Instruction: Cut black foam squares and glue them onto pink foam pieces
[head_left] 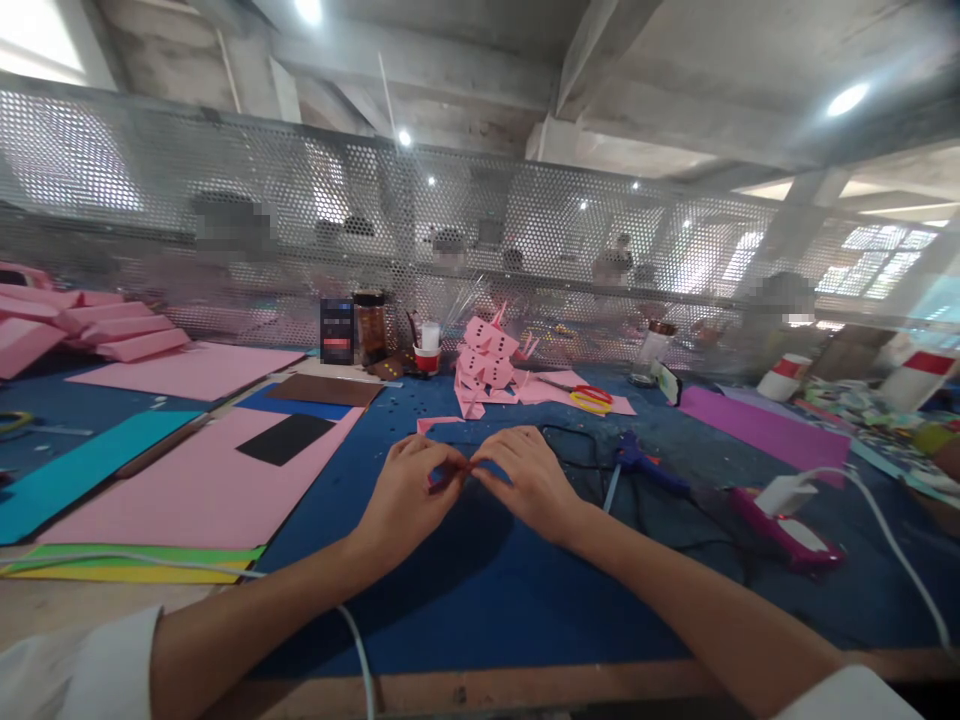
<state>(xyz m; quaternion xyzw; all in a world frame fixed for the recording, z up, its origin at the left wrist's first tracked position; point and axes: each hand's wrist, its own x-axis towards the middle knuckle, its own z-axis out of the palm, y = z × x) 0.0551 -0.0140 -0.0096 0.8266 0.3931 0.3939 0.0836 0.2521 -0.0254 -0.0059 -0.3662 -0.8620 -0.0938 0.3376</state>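
My left hand [411, 487] and my right hand [531, 478] meet fingertip to fingertip over the blue tabletop. Both are closed in a pinch. A bit of pink paper [433, 484] shows under the left fingers; most of it is hidden by the hands. Just beyond them, a pink folded-paper model [489, 358] with black dots and a pointed top stands on the table. A thin pink paper strip [439, 422] lies in front of it. To the right of my right hand rests a blue glue gun [637, 458] with a glue stick [613, 488].
Scissors [592, 399] lie beyond my right hand. Pink sheets [187, 480] and a black piece [286, 438] cover the left side. A power strip [795, 540] with white cable sits right. A phone [337, 332], jar [370, 330] and perforated screen [420, 200] stand behind.
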